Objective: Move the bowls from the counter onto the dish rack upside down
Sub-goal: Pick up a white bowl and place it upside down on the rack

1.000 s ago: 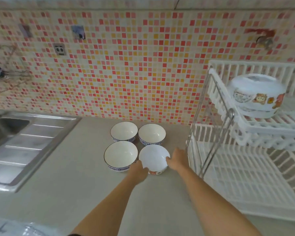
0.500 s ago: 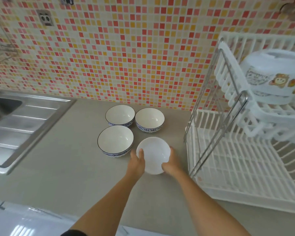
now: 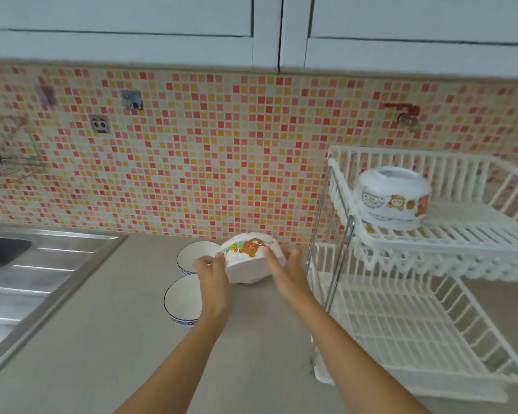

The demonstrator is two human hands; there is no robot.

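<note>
white, with a brown bear printed on its side, the bowl (image 3: 249,258) was up off the counter (image 3: 102,339) and tipped over, its base turned toward the wall and its mouth facing down and toward the person. the left hand (image 3: 213,274) grasped its left edge, fingers curled over the rim; the right hand (image 3: 287,268) grasped the right edge, a finger laid across the printed side. both forearms reached in from the bottom of the view.

just left of the held bowl, two blue-rimmed bowls stayed upright on the grey counter: the far bowl (image 3: 196,256) near the wall and the near bowl (image 3: 182,300) partly behind the left wrist. under the held bowl a dark sliver showed, too hidden to tell what it was.

to the right stood the white dish rack (image 3: 401,324) on two tiers with a chrome frame. on its upper tier two more bear bowls (image 3: 392,195) sat upside down, one stacked on the other. the lower tier showed only bare slats.

a steel sink (image 3: 27,279) and its ribbed drainer lay at the left. behind everything ran a mosaic tile wall (image 3: 207,159) in red, orange and cream, with pale cabinets (image 3: 251,25) above. the frame was slightly blurred.
</note>
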